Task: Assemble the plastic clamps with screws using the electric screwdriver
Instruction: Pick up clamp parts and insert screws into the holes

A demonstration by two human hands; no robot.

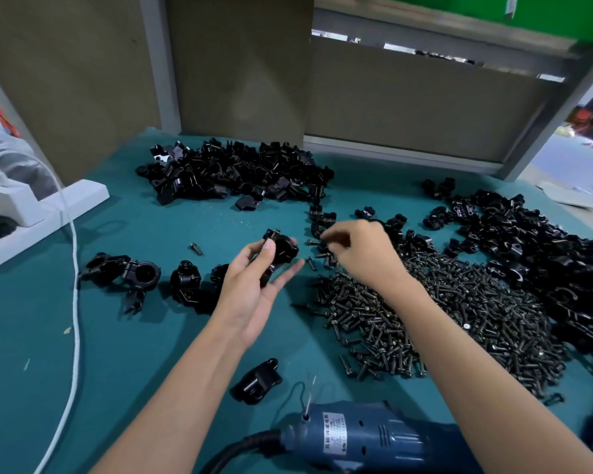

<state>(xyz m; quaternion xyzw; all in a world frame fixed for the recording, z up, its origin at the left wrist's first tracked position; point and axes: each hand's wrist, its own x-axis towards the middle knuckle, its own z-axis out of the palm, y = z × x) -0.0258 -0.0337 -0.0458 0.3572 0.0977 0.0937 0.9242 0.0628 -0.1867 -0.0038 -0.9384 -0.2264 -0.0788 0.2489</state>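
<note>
My left hand (254, 289) holds a black plastic clamp (283, 249) above the green mat, thumb on its side, a screw standing in its top. My right hand (363, 254) hovers over the near edge of the screw pile (425, 319), its fingertips pinching a black screw (314, 241) that points left toward the clamp. The blue electric screwdriver (367, 439) lies on the mat at the bottom, under my right forearm. A single clamp half (257, 383) rests just above it.
Heaps of black clamp parts lie at the back (233, 172) and along the right (545, 248). Assembled clamps (124, 271) sit at the left. A white power strip (42, 213) and white cable (74, 302) run down the left side. A loose screw (196, 248) lies alone.
</note>
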